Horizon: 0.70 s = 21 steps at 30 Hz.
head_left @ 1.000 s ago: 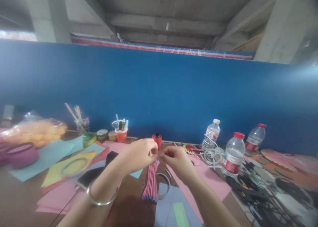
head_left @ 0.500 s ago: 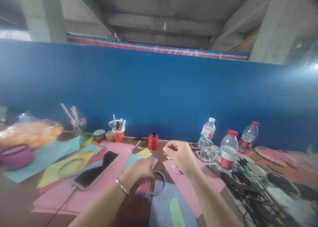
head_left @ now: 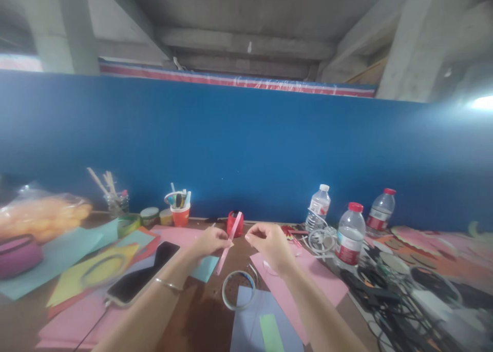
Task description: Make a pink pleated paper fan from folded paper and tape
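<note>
My left hand (head_left: 210, 240), with a silver bangle on the wrist, pinches a folded pink paper strip (head_left: 230, 242) that stands tilted, edge towards me. Just right of it, my right hand (head_left: 269, 243) is raised over the table, thumb and index finger pressed together. Whatever they hold, if anything, is too small to make out. Behind the strip stands a red spool of thread (head_left: 239, 226), partly covered by it. Below the hands, a roll of tape (head_left: 224, 294) lies at the edge of a lilac paper sheet (head_left: 246, 326), beside a green paper strip (head_left: 271, 332).
A phone (head_left: 133, 282) on a cable lies on coloured paper at left. An orange cup (head_left: 180, 217) of tools stands behind. Water bottles (head_left: 349, 239) and tangled black cables (head_left: 396, 300) fill the right. A blue partition (head_left: 246, 136) closes off the back.
My left hand has lifted the folded paper up and away from the tape roll, turning it edge-on. My right hand has shifted slightly left, still pinched. The view has moved a little.
</note>
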{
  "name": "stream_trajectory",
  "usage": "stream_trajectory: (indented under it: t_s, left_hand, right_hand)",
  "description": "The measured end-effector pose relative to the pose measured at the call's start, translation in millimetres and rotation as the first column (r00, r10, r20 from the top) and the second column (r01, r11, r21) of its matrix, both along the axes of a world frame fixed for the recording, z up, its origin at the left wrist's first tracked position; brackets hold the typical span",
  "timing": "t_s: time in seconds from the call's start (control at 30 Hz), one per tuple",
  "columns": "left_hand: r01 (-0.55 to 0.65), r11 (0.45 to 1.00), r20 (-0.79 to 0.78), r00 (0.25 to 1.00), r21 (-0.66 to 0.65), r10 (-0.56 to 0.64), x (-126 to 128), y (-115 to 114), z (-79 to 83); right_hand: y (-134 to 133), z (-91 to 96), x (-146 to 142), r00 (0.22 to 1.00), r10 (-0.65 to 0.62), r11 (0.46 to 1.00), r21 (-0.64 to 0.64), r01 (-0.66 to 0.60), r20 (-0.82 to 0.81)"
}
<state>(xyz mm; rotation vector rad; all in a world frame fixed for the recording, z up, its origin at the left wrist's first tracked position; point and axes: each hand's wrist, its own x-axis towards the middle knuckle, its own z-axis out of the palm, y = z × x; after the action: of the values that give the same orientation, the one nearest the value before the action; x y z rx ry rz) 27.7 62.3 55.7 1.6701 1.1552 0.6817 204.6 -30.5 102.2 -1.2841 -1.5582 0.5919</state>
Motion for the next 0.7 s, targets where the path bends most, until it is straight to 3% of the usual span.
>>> stream_trajectory:
  t_s: [0.2, 0.4, 0.7]
  left_hand:
    - [0.025, 0.996, 0.127, 0.991, 0.089, -0.036, 9.5, -17.5, 22.3]
    - [0.029, 0.984, 0.156, 0.986, 0.175, -0.057, 15.8, -36.2, 39.3]
    - [0.039, 0.972, 0.153, 0.985, 0.231, -0.076, 19.1, -43.5, 46.2]
  right_hand:
    - [14.2, -16.7, -2.9, 0.996, 0.022, 0.998, 0.064, -0.016, -0.091]
    - [18.1, -25.0, -6.2, 0.998, -0.023, 0.995, 0.092, 0.028, -0.054]
    - [22.3, -28.3, -4.8, 0.997, -0.047, 0.995, 0.088, 0.052, -0.056]
